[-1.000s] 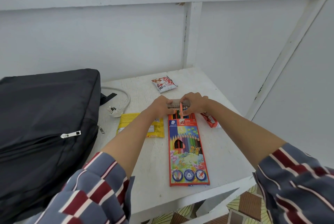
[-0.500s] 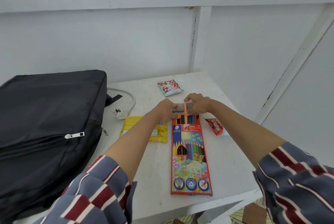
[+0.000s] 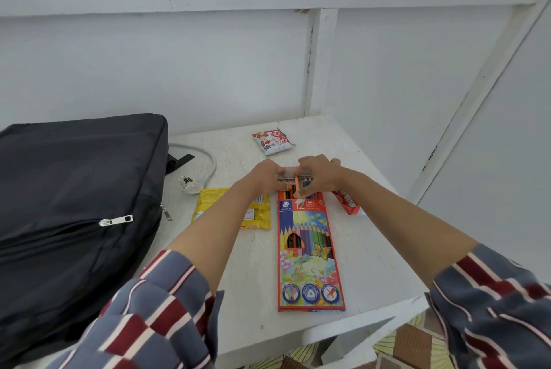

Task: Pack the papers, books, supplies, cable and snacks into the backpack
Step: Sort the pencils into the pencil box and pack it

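A box of coloured pencils (image 3: 308, 255) lies lengthwise on the white table (image 3: 372, 249), its top end open. Both hands work at that end. My left hand (image 3: 264, 176) grips the left side of the grey box flap (image 3: 287, 173). My right hand (image 3: 320, 173) pinches an orange pencil (image 3: 297, 185) that stands out above the other pencil ends. The black backpack (image 3: 74, 204) lies flat on the left, with its zipper pull (image 3: 116, 220) facing me. A yellow snack packet (image 3: 259, 215) lies partly under my left forearm.
A red-and-white snack bag (image 3: 272, 140) sits at the back of the table. To the right of the box lies a red snack bar (image 3: 347, 204). A grey cable with a white plug (image 3: 190, 185) runs beside the backpack. White walls close in behind and right.
Both hands stay at the open end of the pencil box. The orange pencil sits slightly lower between my fingers. My head has shifted the view a little.
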